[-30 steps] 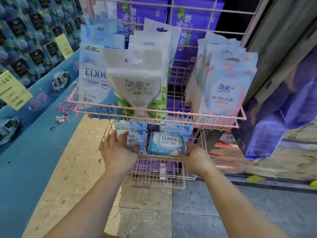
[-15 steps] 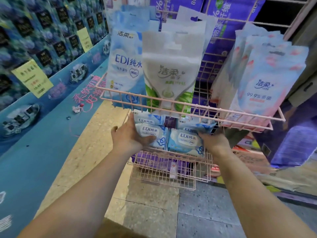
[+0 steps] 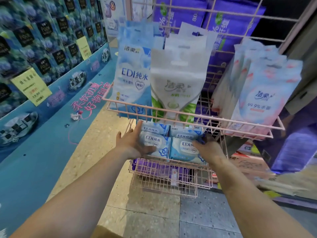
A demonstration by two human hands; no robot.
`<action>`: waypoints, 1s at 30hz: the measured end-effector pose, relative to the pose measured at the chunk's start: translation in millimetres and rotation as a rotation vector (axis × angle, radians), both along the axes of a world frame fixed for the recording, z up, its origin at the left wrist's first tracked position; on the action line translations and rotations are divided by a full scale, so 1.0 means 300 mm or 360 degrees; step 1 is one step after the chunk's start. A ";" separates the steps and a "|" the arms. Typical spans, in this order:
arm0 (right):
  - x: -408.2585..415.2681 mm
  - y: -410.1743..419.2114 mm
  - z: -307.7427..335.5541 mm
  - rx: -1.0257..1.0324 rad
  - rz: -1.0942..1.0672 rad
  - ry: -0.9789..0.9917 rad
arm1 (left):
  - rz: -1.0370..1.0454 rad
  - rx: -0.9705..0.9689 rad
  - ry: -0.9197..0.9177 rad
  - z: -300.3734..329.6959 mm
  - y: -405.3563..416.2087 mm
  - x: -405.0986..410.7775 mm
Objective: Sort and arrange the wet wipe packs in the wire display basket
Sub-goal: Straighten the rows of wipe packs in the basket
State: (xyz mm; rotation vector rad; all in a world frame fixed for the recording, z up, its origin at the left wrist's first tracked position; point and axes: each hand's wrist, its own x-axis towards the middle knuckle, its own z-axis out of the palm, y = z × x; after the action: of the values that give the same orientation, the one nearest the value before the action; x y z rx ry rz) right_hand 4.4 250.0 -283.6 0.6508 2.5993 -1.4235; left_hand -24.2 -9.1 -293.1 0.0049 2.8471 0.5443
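Several small blue-and-white EDI wet wipe packs lie in the middle pink wire basket. My left hand holds the left front pack, thumb across its lower front, fingers running up its left side. The right front pack is gripped at its right edge by my right hand, whose curled fingers lie over its face. The two front packs sit side by side and touch. Two more packs lie behind them, partly hidden by the upper basket.
The upper wire basket holds tall blue EDI packs, white-green packs and pink packs standing upright. A lower basket sits beneath. A blue display platform runs along the left. Purple packages hang on the right.
My view has moved closer to the baskets. Both hands stay on the two front EDI packs, and my left thumb has slid further over the front of the left pack.
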 end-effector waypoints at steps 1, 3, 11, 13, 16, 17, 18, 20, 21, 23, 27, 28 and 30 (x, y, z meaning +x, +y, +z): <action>0.011 -0.010 0.013 0.0065 -0.0041 -0.0004 | -0.0004 0.0015 0.0018 0.001 -0.002 0.007; 0.051 -0.037 0.043 0.0124 -0.0131 0.0000 | -0.0008 0.0019 0.0040 0.002 -0.001 0.025; 0.369 -0.185 0.304 0.0151 0.0476 0.0209 | 0.0011 -0.0146 -0.0078 0.157 0.024 0.085; 0.384 -0.198 0.399 0.0069 0.0421 0.0485 | -0.0036 -0.0023 0.0008 0.258 0.019 0.140; 0.364 -0.198 0.564 -0.0215 0.0166 0.0914 | -0.0195 0.0253 0.0010 0.438 -0.020 0.226; 0.343 -0.194 0.604 -0.0236 0.0126 0.0986 | -0.0238 0.0337 0.0049 0.504 -0.032 0.254; 0.320 -0.192 0.643 -0.0192 0.0146 0.1002 | -0.0235 0.0453 0.0159 0.569 -0.038 0.277; 0.263 -0.191 0.699 -0.0039 0.0266 0.0910 | -0.0089 0.0791 0.0518 0.679 -0.018 0.301; 0.236 -0.196 0.722 0.0010 0.0344 0.0860 | 0.0020 0.0953 0.0679 0.716 -0.002 0.296; 0.182 -0.205 0.741 0.0092 0.0452 0.0728 | 0.0098 0.1116 0.0749 0.758 0.039 0.268; 0.078 -0.185 0.730 0.0013 0.0277 0.0471 | -0.0185 0.1115 0.0450 0.772 0.100 0.225; 0.059 -0.179 0.728 -0.0097 0.0258 0.0443 | -0.0207 0.1090 0.0451 0.771 0.104 0.219; 0.025 -0.172 0.724 -0.0339 0.0257 0.0425 | -0.0163 0.1139 0.0422 0.763 0.111 0.207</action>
State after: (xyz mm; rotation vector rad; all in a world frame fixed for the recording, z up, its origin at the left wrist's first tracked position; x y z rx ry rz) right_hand 12.0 198.3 -66.3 0.2321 2.5611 -1.8065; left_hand 38.0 24.2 -64.4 0.3674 2.6920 1.5972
